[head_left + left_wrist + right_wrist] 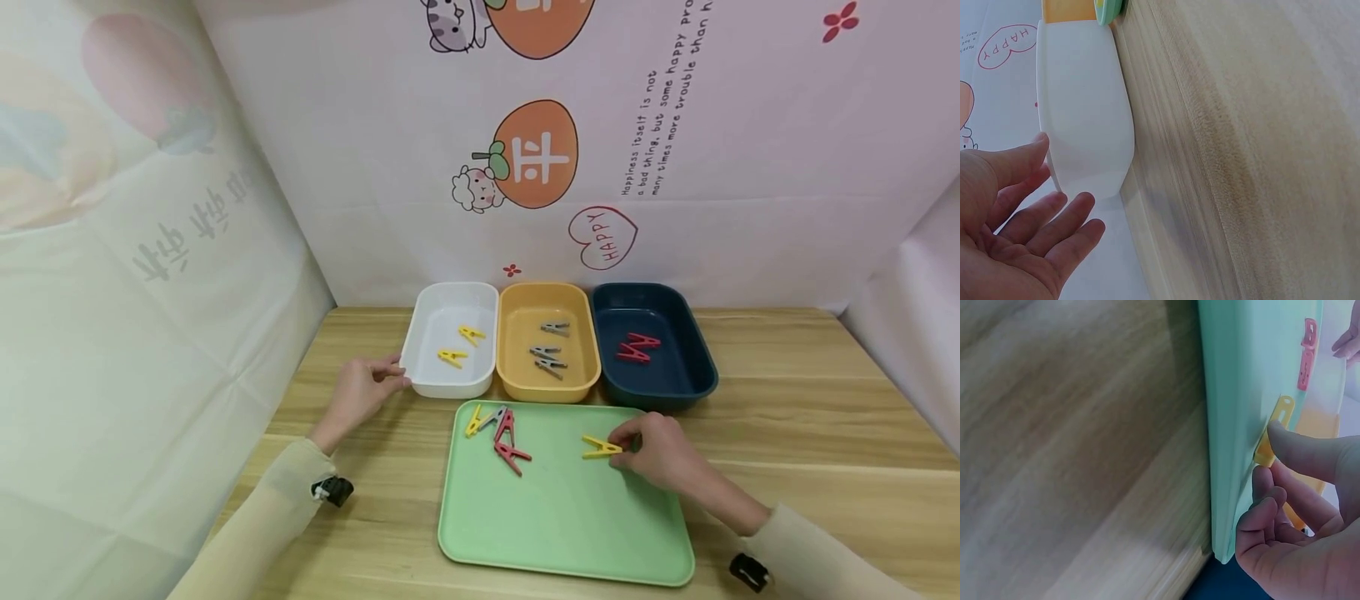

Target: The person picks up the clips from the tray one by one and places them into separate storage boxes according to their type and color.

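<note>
My right hand [658,450] pinches a yellow clothespin [600,447] between thumb and fingers, over the right part of the green tray [562,525]. In the right wrist view the thumb lies along that clothespin [1282,411]. My left hand [363,392] is at the front left corner of the white bin [450,389], its thumb and index fingertips touching the outside and the other fingers loosely spread. At the tray's upper left lie a yellow clothespin [475,422], a grey clothespin [492,417] and two red clothespins [512,457], close together.
Two yellow clothespins [452,357] lie in the white bin. Beside it, the orange-yellow bin [547,394] holds three grey clothespins [555,328], and the navy bin [693,350] holds two red ones. A printed cloth [390,167] hangs behind the wooden table [787,375].
</note>
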A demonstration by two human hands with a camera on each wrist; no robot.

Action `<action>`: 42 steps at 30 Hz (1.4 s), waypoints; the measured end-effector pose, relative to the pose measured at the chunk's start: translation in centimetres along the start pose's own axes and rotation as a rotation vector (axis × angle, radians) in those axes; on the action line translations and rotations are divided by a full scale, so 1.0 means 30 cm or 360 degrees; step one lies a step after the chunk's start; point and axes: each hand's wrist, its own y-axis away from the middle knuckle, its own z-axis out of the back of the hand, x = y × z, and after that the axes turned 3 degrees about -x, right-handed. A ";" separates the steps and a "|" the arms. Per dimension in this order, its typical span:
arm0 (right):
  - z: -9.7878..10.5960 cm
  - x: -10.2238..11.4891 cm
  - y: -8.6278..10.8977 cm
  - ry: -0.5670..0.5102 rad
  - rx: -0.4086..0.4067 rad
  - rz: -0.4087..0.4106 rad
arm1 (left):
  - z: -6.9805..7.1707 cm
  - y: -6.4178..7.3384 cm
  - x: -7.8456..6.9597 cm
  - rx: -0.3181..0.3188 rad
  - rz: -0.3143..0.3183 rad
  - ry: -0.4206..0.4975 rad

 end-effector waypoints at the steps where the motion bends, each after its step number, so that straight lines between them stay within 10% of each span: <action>1: -0.001 0.000 0.000 -0.0004 -0.0003 0.0006 | 0.001 0.000 0.001 0.0002 0.0000 -0.0003; 42: 0.096 0.047 -0.007 -0.0263 -0.0035 0.0152 | 0.005 0.000 0.001 0.0004 -0.0022 -0.0023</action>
